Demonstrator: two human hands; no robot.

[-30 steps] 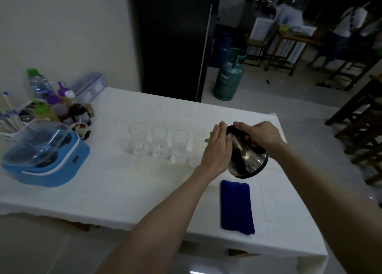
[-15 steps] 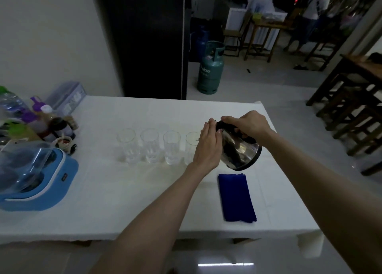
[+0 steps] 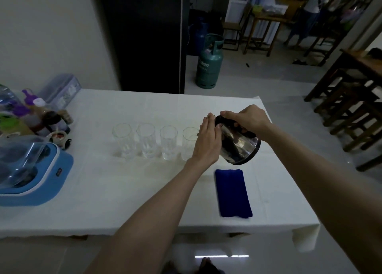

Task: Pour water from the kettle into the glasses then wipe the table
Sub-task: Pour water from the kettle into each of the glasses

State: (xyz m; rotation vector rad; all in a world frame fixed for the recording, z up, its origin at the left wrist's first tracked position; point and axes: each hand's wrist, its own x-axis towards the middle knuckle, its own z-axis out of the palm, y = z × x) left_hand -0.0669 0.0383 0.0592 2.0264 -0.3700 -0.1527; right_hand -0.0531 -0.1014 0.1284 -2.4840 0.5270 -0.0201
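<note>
4 glasses (image 3: pixel 157 142), 1 kettle (image 3: pixel 239 145), 1 cloth (image 3: pixel 233 193), 2 hands (image 3: pixel 206 143) on kettle.

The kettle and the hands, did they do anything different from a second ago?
Hardly anything. The right hand still grips the tilted kettle by its top, over the rightmost glass, and the left hand stays flat against its side. Only the camera shifted, so everything looks slid over. The four glasses, the blue cloth and the table stayed put.
</note>
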